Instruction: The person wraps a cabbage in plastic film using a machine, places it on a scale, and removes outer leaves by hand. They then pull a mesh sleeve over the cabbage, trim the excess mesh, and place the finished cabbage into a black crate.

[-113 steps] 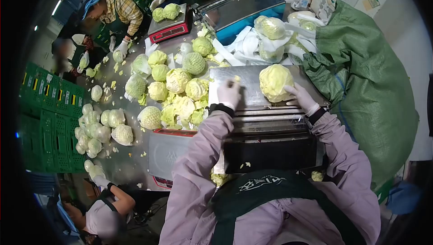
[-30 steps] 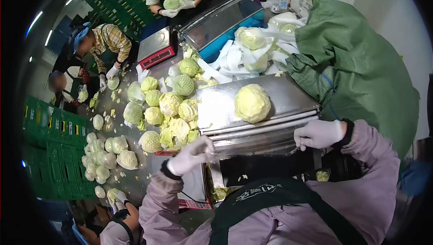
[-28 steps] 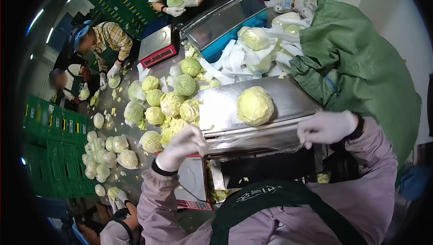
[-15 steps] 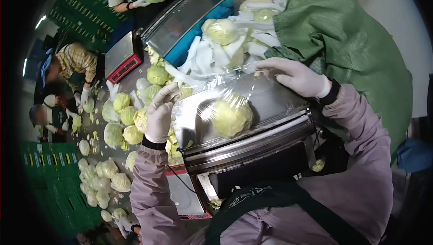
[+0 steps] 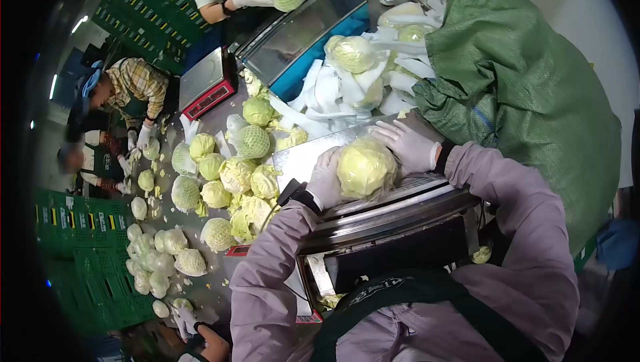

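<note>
- Well, biggest by far is the green woven sack [image 5: 527,95], slumped over on the right just as it was a moment ago.
- Next comes the wrapping machine [image 5: 400,252] with its metal plate [image 5: 300,157]; half a second back a clear sheet spanned that plate, and now it doesn't.
- Left of it, the heap of cabbages [image 5: 236,175] lies as before.
- The pale cabbage [image 5: 365,169] is over the plate's near edge (from here I can't tell whether it's resting or lifted); the film [image 5: 381,193], earlier drawn out above, now hugs it.
- The right hand [image 5: 408,146], formerly at the film's far edge, has come in against the upper right side, fingers spread wide.
- The left hand [image 5: 325,179], earlier by the plate's left edge, now cups the other side, fingertips partly hidden; between them they hold it.
</note>
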Motion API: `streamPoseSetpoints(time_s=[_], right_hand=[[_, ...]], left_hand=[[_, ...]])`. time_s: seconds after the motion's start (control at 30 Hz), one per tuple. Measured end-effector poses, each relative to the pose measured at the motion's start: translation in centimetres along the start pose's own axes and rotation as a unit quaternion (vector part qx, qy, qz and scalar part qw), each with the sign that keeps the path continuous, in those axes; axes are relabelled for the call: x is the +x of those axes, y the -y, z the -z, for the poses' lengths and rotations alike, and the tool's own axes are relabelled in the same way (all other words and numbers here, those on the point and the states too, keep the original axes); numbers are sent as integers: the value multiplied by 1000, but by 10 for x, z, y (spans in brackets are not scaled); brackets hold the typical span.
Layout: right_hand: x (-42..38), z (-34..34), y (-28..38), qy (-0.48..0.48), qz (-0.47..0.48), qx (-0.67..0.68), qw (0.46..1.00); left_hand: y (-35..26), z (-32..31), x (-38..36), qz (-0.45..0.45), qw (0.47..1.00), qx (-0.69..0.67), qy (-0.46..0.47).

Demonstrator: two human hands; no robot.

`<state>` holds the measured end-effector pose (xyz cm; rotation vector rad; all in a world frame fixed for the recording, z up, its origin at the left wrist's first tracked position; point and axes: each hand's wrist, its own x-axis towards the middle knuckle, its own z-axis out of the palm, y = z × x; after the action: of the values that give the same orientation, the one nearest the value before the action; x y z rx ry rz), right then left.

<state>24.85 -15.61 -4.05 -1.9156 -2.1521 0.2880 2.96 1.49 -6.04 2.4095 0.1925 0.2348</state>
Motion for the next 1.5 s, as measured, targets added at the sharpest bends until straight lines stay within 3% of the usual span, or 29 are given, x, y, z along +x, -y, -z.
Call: streamPoseSetpoints(time_s=[0.1,0.3,0.33,0.37,0.43,0.5,0.53,0.57,0.63,0.7,0.73,0.77,0.8,0.83,0.9,0.93,1.03,1.1,1.17,1.2,1.23,1.3,1.33,1.37,1.43,1.47,1.5], right_hand=[[4,4,6,-19,-12,36,999],[-4,-4,0,22,-1,128,992],[-4,16,14,18,-24,224,974],[-8,26,21,19,-22,222,975],[-14,50,42,19,-65,480,875],[-22,84,59,47,-27,510,859],[-31,90,65,129,-44,543,829],[-41,94,70,209,-62,572,791],[-69,95,97,200,-23,586,785],[-102,91,131,303,-104,756,571],[-116,76,143,304,-103,768,554],[-128,54,151,305,-101,780,538],[-140,33,156,309,-142,760,553],[-158,5,158,316,-236,753,527],[-162,-21,164,307,-197,725,584],[-168,-16,186,221,-254,759,557],[-195,-61,186,273,-315,726,548],[-208,-68,199,245,-340,720,553],[-224,-70,206,177,-371,720,559],[-239,-67,210,110,-301,708,629],[-248,-63,214,109,-304,709,627],[-260,-50,224,2,-378,760,528],[-260,-35,239,-35,-386,631,672],[-262,-28,247,-34,-387,632,670],[-265,-22,258,-134,-302,399,855],[-268,-25,256,-123,-339,406,840],[-268,-37,253,-193,-357,480,778]], left_hand=[[0,-1,-3,2,999,29,-20],[4,2,-11,18,999,9,44],[-10,12,-10,78,986,-123,87],[-20,19,-11,137,949,-252,128],[-40,26,-18,118,933,-326,100],[-72,45,-20,92,854,-497,125],[-83,52,-24,77,865,-466,169],[-97,61,-40,125,847,-477,198],[-131,80,-67,193,706,-588,343],[-157,71,-101,149,768,-556,282],[-165,64,-118,176,728,-586,309],[-169,50,-133,154,776,-548,273],[-168,33,-145,180,755,-564,282],[-162,12,-158,206,733,-580,289],[-141,-28,-179,207,722,-596,284],[-139,-34,-186,260,708,-587,296],[-128,-64,-212,280,731,-562,268],[-129,-69,-230,283,758,-528,257],[-135,-68,-247,347,668,-641,149],[-127,-71,-263,366,665,-645,93],[-133,-65,-268,391,648,-652,43],[-128,-65,-290,411,584,-700,-27],[-144,-50,-292,418,562,-712,-42],[-152,-51,-294,420,561,-712,-42],[-171,-63,-296,352,779,-518,-17],[-180,-63,-292,321,836,-445,8],[-166,-82,-301,315,871,-377,15]])
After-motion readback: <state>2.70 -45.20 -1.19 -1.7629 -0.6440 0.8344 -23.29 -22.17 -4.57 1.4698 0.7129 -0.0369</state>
